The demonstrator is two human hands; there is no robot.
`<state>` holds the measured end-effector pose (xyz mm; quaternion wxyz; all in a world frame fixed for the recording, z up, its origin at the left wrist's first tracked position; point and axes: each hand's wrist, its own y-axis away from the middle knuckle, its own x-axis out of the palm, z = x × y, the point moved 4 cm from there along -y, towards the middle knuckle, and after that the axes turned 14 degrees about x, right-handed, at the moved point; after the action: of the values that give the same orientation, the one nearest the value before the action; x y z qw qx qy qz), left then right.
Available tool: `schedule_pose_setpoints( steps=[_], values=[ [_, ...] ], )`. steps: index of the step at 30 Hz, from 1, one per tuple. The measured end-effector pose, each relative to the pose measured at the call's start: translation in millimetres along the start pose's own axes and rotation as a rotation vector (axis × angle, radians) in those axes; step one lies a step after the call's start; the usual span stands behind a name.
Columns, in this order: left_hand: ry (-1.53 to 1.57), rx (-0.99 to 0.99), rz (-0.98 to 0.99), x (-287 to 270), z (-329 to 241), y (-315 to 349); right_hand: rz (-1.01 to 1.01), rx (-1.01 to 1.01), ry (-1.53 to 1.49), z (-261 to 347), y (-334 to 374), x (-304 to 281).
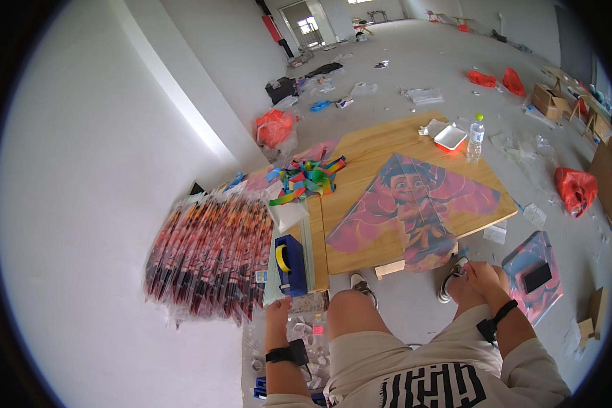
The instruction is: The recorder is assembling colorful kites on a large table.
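A pink kite (pixel 415 211) printed with a cartoon figure lies spread on the wooden table (pixel 360 149), its lower end reaching past the near edge. My left hand (pixel 279 311) is at the table's near left, by the ends of thin pale rods (pixel 307 238) and just below a blue tape dispenser (pixel 292 268) with a yellow roll. Its fingers look closed; what they hold, if anything, is too small to make out. My right hand (pixel 481 277) is above my right knee, right of the kite's lower end, fingers curled closed. Any content is hidden.
Many plastic-wrapped kites (pixel 211 251) stand stacked at left, beside rainbow ribbons (pixel 309 178). A water bottle (pixel 476 138) and a white tray (pixel 450 138) occupy the table's far right. A dark phone (pixel 536 277) rests on another printed kite (pixel 544 251). Red bags (pixel 576 192) litter the floor.
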<state>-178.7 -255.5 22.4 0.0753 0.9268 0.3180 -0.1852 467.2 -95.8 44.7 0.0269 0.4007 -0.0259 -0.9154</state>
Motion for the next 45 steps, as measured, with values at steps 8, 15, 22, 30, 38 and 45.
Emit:
schedule_pose_setpoints(
  steps=[8,15,22,30,38,45],
  values=[
    [-0.714,0.377,0.102,-13.6,50.9,-12.0,0.061,0.015,-0.013,3.1,-4.0,10.0],
    [0.501,0.308,0.267,96.0,-153.1,86.4,0.196,-0.074,-0.074,47.8,11.7,-0.1],
    [0.312,0.472,0.379,161.3,-231.1,140.9,0.599,-0.170,-0.602,219.9,32.8,31.2],
    [0.613,0.331,0.525,186.5,-220.1,155.6,0.308,-0.528,-0.430,248.4,58.2,10.5],
    [0.103,0.531,0.568,169.5,-237.0,155.3,0.499,-0.202,-0.583,233.7,65.6,18.6],
    [0.402,0.503,0.504,185.9,-227.4,125.7,0.570,-0.225,-0.460,230.5,61.3,22.5]
  ],
)
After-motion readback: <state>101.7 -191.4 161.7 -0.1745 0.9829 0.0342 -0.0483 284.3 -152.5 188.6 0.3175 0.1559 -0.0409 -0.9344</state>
